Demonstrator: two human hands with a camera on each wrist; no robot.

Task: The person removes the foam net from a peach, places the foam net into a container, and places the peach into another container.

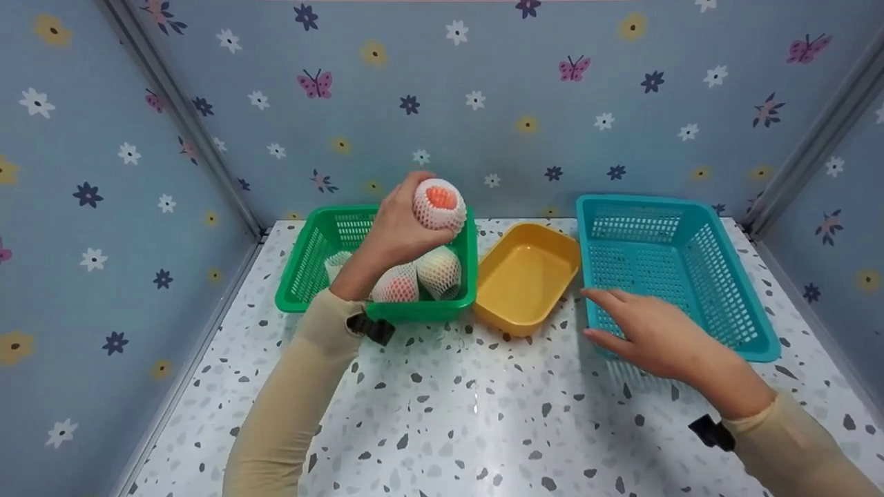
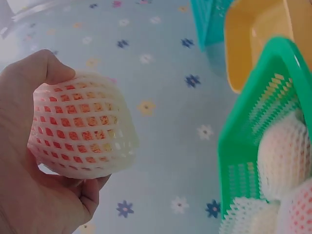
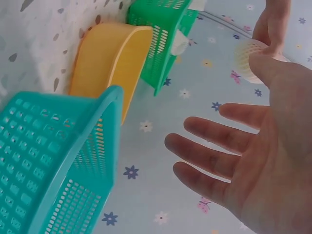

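Observation:
Above the green basket (image 1: 428,312), my left hand (image 1: 400,224) grips a round red-and-yellow fruit (image 1: 440,200) wrapped in a white foam net. The left wrist view shows my thumb and fingers curled round the netted fruit (image 2: 80,126). Beneath my left hand, several more net-wrapped fruits (image 1: 440,271) lie inside the green basket, partly hidden by my wrist. My right hand (image 1: 652,335) hovers by the near left side of the turquoise basket (image 1: 768,345). In the right wrist view its fingers (image 3: 209,156) are spread and hold nothing.
A yellow plastic tub (image 1: 528,276) stands between the two baskets, close against both. All three rest on a white speckled tabletop (image 1: 442,428). Flower-patterned panels (image 1: 476,131) wall in the back and both sides.

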